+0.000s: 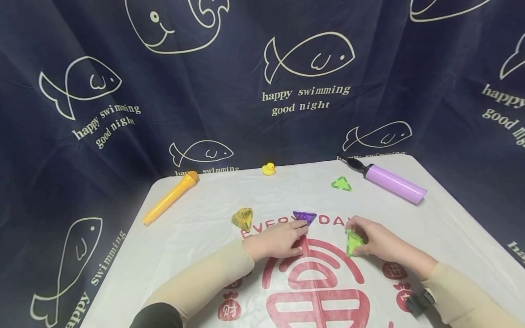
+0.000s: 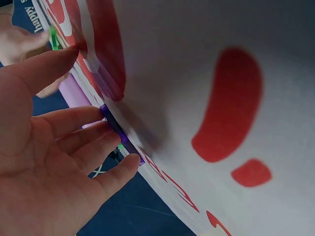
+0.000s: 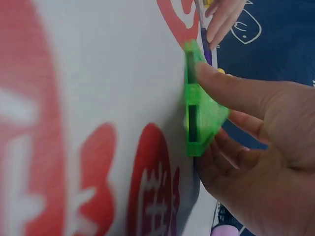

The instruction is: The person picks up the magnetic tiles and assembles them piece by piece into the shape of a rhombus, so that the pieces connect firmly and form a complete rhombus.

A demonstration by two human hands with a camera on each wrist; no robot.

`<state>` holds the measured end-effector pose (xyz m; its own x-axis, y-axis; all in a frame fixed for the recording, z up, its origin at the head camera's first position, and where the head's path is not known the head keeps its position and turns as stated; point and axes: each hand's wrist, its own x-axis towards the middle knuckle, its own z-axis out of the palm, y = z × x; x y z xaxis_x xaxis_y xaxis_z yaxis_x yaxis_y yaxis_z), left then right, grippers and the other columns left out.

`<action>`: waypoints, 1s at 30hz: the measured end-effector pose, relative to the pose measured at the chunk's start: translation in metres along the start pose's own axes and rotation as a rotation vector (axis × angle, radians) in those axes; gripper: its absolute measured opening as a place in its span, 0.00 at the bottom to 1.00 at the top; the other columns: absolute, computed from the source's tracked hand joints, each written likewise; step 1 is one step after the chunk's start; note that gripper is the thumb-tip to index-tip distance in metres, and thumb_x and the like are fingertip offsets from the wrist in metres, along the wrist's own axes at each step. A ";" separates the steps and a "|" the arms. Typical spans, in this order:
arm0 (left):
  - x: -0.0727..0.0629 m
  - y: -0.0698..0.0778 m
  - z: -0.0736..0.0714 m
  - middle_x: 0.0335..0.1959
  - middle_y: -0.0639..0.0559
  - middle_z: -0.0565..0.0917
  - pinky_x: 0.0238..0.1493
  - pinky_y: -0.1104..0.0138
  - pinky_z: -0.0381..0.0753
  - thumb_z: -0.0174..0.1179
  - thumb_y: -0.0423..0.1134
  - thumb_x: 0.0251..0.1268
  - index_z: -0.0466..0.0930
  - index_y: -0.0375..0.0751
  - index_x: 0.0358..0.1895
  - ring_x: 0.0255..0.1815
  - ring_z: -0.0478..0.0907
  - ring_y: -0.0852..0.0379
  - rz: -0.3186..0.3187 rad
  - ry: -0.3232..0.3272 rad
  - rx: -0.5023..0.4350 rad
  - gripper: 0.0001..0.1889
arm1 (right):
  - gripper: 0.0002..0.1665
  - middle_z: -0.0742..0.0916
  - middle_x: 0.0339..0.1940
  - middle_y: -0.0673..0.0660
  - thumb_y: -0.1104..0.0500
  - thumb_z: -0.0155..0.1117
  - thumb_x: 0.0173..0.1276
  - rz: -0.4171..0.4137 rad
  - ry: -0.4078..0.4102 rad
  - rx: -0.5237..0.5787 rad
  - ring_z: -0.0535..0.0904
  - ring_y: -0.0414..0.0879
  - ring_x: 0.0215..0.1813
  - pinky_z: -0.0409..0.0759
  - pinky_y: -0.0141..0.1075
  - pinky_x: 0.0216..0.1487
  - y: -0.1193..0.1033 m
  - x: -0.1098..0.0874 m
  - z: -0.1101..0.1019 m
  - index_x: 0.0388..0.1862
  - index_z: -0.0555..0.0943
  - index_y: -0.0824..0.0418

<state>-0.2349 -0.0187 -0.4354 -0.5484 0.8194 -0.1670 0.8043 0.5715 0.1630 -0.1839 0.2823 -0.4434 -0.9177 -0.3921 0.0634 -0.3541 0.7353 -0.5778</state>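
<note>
On the white-covered table, a purple translucent triangular tile point(image 1: 305, 215) lies flat near the middle. My left hand point(image 1: 276, 240) touches it with its fingertips, fingers nearly straight; in the left wrist view they rest along the edge of the purple tile point(image 2: 122, 135). To the right, my right hand point(image 1: 379, 239) pinches a green translucent triangular tile point(image 1: 351, 243) between thumb and fingers. The right wrist view shows this green tile point(image 3: 194, 113) tilted, one edge close to the cloth. Left of the purple tile sit yellow translucent triangular pieces point(image 1: 244, 219), apparently overlapping.
Another green triangular tile point(image 1: 342, 184) lies farther back. A purple hand pump point(image 1: 394, 183) lies at the back right, an orange microphone-shaped toy point(image 1: 170, 199) at the left. A small yellow duck point(image 1: 268, 169) stands at the rear edge, before a dark fish-print curtain point(image 1: 229, 91).
</note>
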 end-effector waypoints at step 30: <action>0.002 0.000 -0.003 0.77 0.47 0.66 0.71 0.67 0.66 0.63 0.51 0.70 0.71 0.40 0.73 0.74 0.67 0.53 0.006 0.016 0.032 0.33 | 0.17 0.89 0.39 0.63 0.71 0.72 0.61 0.167 0.249 0.301 0.85 0.51 0.41 0.83 0.34 0.40 0.005 0.113 0.018 0.48 0.79 0.70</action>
<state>-0.2364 -0.0165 -0.4332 -0.5467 0.8237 -0.1505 0.8145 0.5648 0.1326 -0.2865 0.2317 -0.4541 -0.9865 -0.1086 0.1227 -0.1629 0.5689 -0.8061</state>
